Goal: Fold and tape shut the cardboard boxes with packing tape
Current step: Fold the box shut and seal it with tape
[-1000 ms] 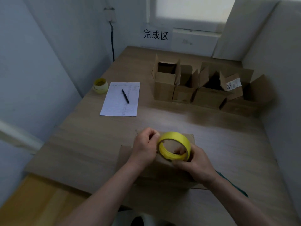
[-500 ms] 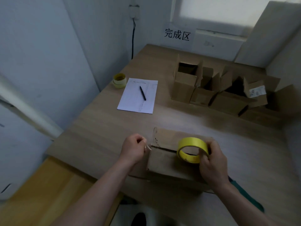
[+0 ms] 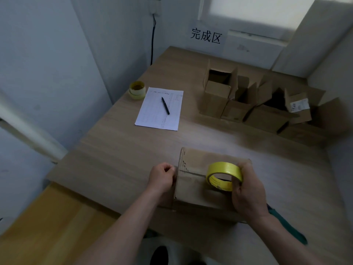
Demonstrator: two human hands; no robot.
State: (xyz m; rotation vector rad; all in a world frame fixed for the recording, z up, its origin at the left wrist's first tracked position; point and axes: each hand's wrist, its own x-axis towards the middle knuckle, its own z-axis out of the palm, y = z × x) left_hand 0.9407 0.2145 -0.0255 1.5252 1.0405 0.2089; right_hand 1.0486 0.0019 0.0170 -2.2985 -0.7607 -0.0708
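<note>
Your left hand is curled at the left edge of the closed box, fingertips pinched as if pinning the free tape end there; the strip itself is too faint to confirm. Your right hand grips the yellow tape roll on edge over the box top, right of the centre seam, probably so the tape pays out along the seam. The box sits on the counter just in front of you. Beyond the box: four open boxes waiting. Far left of the box: paper sheet with pen, spare tape roll.
</note>
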